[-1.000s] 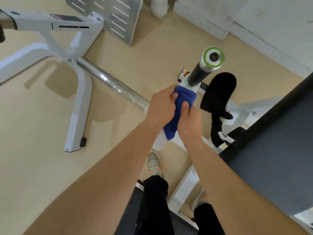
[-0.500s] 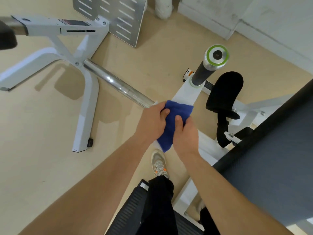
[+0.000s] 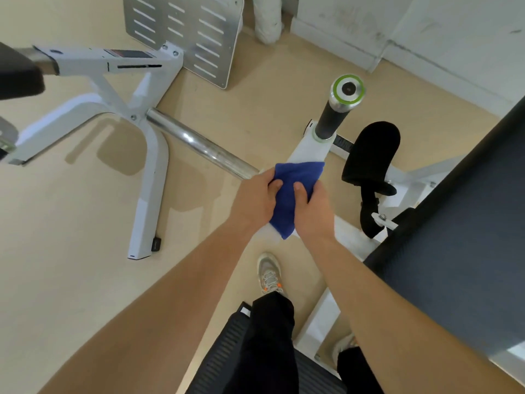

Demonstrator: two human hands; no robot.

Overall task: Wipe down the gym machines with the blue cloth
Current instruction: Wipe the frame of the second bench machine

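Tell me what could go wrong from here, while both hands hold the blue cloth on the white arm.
1. The left hand appears close to the chrome bar; a quick stroke might knock the knuckles against it.
2. With the right hand also gripping the blue cloth on the white arm, no hand is free if that arm swings.

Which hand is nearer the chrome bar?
Left. The left hand grips the blue cloth right at the near end of the chrome bar; the right hand holds the cloth's other side, farther away.
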